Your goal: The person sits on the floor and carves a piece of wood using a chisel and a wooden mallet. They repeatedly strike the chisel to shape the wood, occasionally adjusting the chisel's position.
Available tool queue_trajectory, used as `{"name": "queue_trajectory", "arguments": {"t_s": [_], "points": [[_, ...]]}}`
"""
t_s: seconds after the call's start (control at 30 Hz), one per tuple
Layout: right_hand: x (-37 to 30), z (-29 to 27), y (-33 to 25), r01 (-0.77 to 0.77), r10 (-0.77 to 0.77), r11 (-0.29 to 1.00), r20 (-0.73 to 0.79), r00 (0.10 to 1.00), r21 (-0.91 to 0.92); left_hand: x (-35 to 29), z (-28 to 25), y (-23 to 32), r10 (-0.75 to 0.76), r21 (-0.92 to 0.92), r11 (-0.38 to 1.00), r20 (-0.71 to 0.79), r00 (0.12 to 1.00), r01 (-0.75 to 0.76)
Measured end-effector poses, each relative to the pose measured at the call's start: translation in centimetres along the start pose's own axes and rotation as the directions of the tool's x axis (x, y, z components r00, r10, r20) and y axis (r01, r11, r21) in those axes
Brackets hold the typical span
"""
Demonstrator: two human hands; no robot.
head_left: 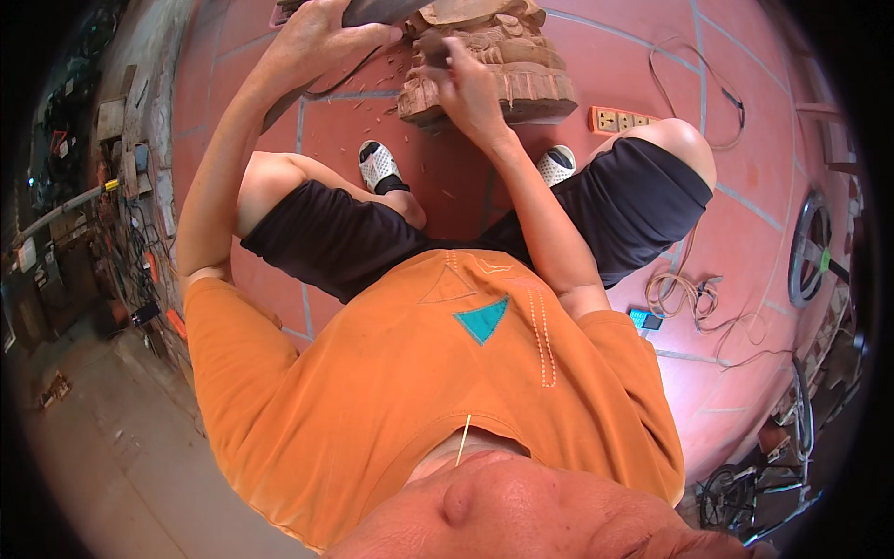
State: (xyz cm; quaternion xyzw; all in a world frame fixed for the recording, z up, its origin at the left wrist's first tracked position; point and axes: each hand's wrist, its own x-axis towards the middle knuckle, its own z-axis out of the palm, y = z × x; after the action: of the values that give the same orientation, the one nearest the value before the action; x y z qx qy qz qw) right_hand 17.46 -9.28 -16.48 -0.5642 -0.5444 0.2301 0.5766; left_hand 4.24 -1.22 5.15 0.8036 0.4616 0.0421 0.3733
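Note:
A carved block of reddish-brown wood (521, 86) stands on the floor at the top, cut by the frame's upper edge. My left hand (321, 47) is closed at its left, round a dark tool (377, 9) whose upper part runs out of the picture. A long brown strip (287, 107) shows below that wrist; whether it belongs to the same tool I cannot tell. Against the block's left front, my right hand (470, 93) has its fingers curled round something dark and rounded (434, 48), too hidden to name.
Wood chips (368, 126) lie on the red tiles left of the block. To its right is an orange power strip (610, 119) and a loose cable (700, 56). Nearer are a coiled cord (684, 293), a blue device (644, 320) and a wheel (812, 247). Cluttered shelving (130, 214) lines the left.

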Motion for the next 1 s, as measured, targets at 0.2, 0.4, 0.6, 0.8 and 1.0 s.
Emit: {"name": "queue_trajectory", "arguments": {"t_s": [0.2,0.4,0.6,0.8,1.0], "points": [[-0.2,-1.0,3.4,-0.236,0.290,0.894,-0.089,0.953,0.382,-0.4,0.2,-1.0,0.008,-0.089,0.996,-0.008,1.000,-0.009],[-0.8,-0.7,2.3,-0.218,0.320,0.817,-0.105,0.942,0.533,-0.7,0.1,-2.1,0.245,0.000,0.970,0.000,0.970,-0.245],[-0.7,-0.6,2.8,-0.205,0.278,0.888,-0.126,0.952,0.411,0.0,1.5,-2.4,0.462,0.047,0.886,-0.012,0.887,-0.461],[-0.3,-0.5,3.3,-0.210,0.280,0.907,-0.150,0.948,0.366,1.0,0.5,-2.5,0.206,0.487,0.817,0.254,0.945,-0.309],[-0.4,-0.4,4.2,-0.193,0.256,0.920,-0.151,0.955,0.340,1.5,0.3,2.6,0.547,0.324,0.785,0.034,0.836,-0.527]]}}
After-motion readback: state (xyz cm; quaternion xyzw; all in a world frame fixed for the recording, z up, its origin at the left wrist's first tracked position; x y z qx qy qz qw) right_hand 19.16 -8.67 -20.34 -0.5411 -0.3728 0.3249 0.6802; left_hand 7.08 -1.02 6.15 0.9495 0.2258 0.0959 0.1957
